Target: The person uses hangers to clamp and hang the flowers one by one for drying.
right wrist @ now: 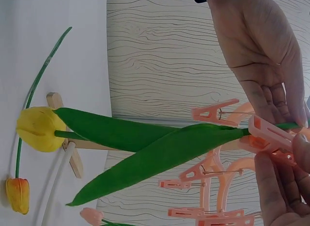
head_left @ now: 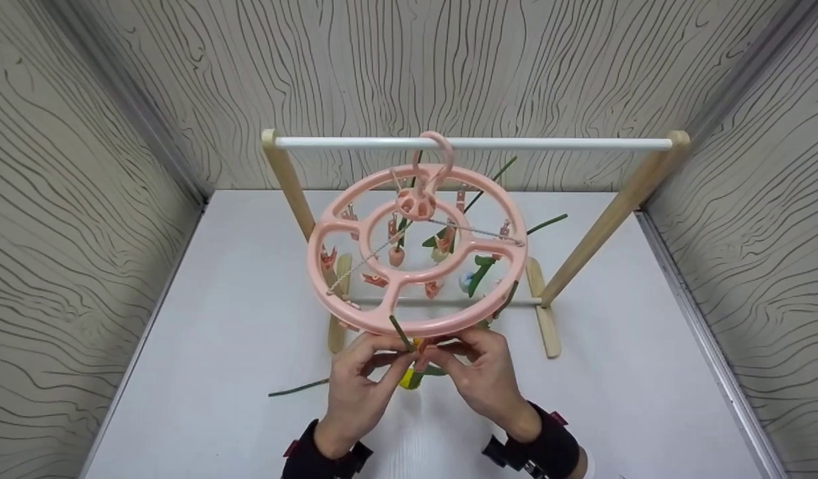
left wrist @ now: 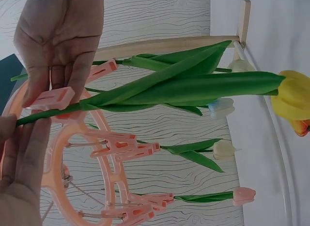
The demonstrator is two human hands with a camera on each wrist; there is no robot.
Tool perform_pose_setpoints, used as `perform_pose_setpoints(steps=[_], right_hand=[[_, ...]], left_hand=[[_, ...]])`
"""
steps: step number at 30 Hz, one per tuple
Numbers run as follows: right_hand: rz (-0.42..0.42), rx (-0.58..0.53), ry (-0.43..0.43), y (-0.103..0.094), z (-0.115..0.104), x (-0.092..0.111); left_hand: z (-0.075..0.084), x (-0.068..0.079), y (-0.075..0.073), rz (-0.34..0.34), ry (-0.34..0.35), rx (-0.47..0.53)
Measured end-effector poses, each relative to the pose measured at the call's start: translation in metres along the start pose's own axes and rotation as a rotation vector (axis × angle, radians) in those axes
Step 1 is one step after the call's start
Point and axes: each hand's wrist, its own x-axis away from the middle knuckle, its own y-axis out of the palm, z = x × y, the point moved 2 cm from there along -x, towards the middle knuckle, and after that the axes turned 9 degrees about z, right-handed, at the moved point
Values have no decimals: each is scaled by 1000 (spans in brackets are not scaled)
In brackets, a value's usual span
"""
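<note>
My left hand pinches the green stem of a yellow artificial tulip, whose bloom hangs downward. My right hand grips a pink clothespin on the near side of a round pink clip hanger. In the wrist views, the stem passes at the clothespin, between finger and thumb of both hands; whether the clip's jaws bite on it is hidden by the fingers. Other clips on the ring carry a white tulip, a pink tulip and a light blue tulip, blooms down.
The hanger's hook hangs over the white bar of a wooden-legged rack. An orange-red tulip lies on the white table below. Patterned panels enclose the back and sides.
</note>
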Motion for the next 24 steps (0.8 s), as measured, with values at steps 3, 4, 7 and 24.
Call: perform_pose_setpoints(steps=[3,4,7,24], right_hand=[[-12,-2,7,-1,0,0],[-17,-5,8,-1,-1,0],[-33,-14,2,-2,-1,1],[-58,-90,-110,-8,7,4]], left_hand=[[-1,1,1,5,4,8],[-1,1,2,7,5,9],[-2,1,3,18,6,11],[-6,4,2,20,-21,16]])
